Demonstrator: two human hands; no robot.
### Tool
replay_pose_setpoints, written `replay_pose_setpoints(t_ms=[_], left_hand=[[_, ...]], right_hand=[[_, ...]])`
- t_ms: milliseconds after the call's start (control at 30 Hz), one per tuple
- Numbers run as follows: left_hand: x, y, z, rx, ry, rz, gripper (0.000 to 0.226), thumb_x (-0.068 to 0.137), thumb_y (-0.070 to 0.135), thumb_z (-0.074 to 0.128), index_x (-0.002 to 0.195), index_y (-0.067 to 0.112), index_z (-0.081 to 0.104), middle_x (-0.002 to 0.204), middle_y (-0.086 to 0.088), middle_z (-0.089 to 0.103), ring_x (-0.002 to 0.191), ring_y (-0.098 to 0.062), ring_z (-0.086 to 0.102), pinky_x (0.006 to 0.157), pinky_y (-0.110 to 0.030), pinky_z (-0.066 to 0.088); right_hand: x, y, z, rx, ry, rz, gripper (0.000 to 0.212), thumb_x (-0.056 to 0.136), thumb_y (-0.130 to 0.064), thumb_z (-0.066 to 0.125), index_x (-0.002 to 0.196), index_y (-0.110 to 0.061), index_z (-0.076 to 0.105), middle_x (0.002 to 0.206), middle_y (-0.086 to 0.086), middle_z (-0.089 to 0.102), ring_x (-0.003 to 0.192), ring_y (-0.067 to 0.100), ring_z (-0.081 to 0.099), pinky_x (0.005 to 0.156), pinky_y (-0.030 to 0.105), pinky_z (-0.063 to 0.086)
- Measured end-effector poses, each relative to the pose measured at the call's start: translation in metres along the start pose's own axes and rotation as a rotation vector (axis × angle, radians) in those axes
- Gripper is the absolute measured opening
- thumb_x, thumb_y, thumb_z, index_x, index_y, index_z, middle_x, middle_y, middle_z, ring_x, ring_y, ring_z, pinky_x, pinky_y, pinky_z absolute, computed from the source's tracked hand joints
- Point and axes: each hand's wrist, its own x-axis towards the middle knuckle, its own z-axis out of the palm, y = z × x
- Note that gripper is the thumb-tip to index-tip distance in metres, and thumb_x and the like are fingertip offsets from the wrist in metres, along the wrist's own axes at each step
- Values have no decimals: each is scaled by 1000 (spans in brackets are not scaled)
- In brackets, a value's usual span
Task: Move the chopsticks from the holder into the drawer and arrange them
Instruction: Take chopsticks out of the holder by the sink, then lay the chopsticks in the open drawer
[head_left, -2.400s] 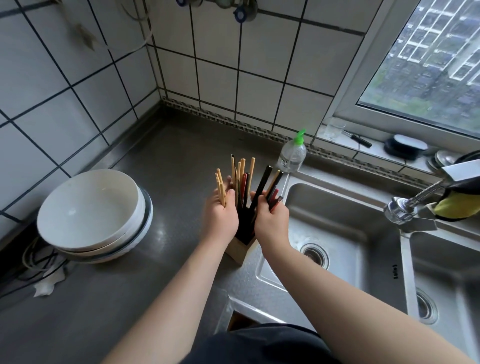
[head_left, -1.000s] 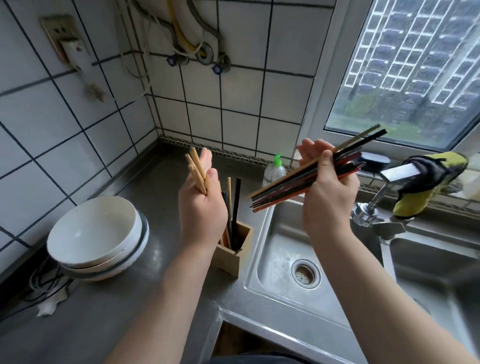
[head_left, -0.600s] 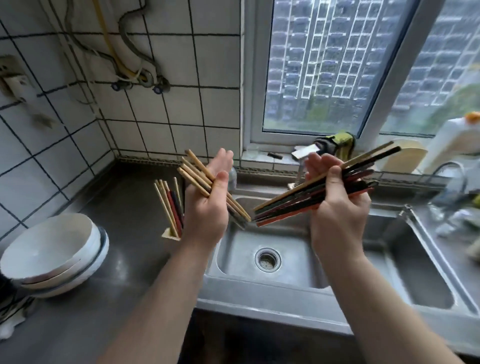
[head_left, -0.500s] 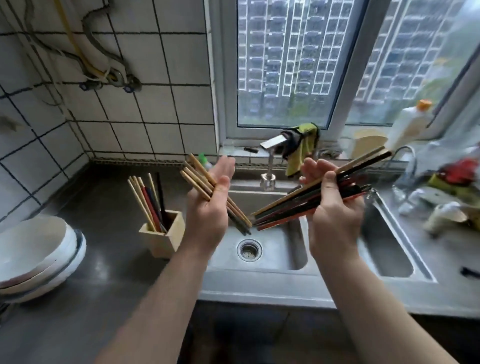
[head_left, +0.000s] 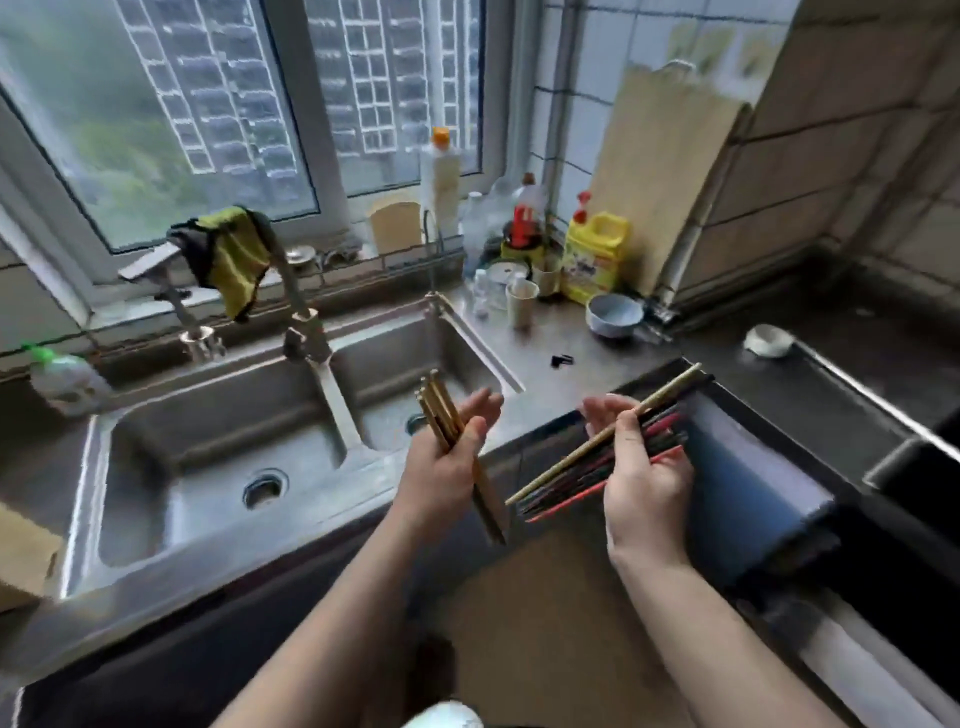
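Both your forearms reach fwd, side by side. Your L hand thumb-clamps pale chopsticks; your R hand thumb pins dark chopsticks across fingers.

Free room: drawer at 3 o'clock is standing open, blue floor showing. Obstacles: yellow jug, cup and bowl are crowding the tabletop at 1 o'clock; faucet is rising at 11 o'clock; black clip is lying at 12 o'clock.

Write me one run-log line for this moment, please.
phase: transfer | left hand: grips light wooden chopsticks | right hand: grips dark and red chopsticks | status: both bundles in hand, not yet stowed
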Motion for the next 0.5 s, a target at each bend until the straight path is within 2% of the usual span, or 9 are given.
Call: replay_pose_setpoints(t_ms=[167, 300, 500], left_hand=[[8, -39, 105, 102, -257, -48, 29, 100, 12, 50, 125, 23, 60, 122, 2, 68, 121, -12, 59, 110, -42, 40], [10, -74, 203, 129, -475, -135, 32, 100, 15, 52, 130, 16, 58, 125, 1, 66, 122, -11, 58, 111, -42, 40], [4, -130, 334, 179, -748, -183, 33, 101, 4, 45, 132, 8, 56, 128, -6, 64, 121, -12, 59, 110, -38, 41]], right_hand=[[15, -35, -102, -109, 245, -43, 25, 102, -8, 38, 96, -11, 63, 101, 8, 74, 101, 19, 70, 93, 27, 54], [29, -58, -191, -212, 455, -92, 24, 102, -10, 39, 108, -4, 61, 106, 8, 73, 102, 15, 70, 93, 26, 54], [62, -76, -309, -289, 682, -133, 25, 103, -12, 38, 99, -13, 64, 104, 6, 74, 104, 16, 69, 102, 36, 47]])
